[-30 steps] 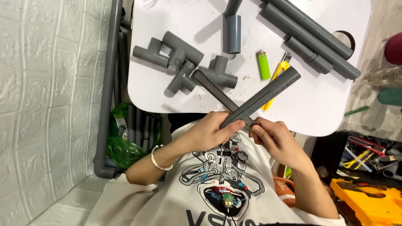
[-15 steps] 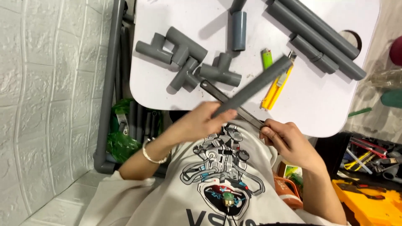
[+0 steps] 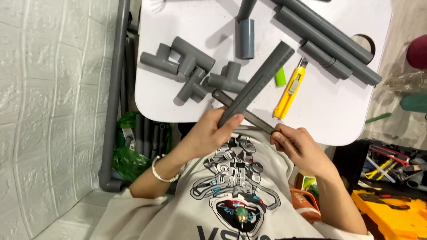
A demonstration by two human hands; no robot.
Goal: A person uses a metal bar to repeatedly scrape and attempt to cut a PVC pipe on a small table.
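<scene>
Left hand [image 3: 209,131] grips the lower end of a short grey plastic pipe [image 3: 258,82], held slanting above the white round worktop [image 3: 338,115]. Right hand [image 3: 298,144] closes on one end of a dark flat metal ruler [image 3: 242,111], laid crosswise under the pipe. Pipe looks whole, uncut and unjoined; measuring seems in hand. Nearby: grey T-fittings [image 3: 191,71], already pushed together; long grey pipes [image 3: 329,38]; yellow utility knife [image 3: 291,89], just beside the pipe; green lighter [image 3: 280,76], partly hidden.
</scene>
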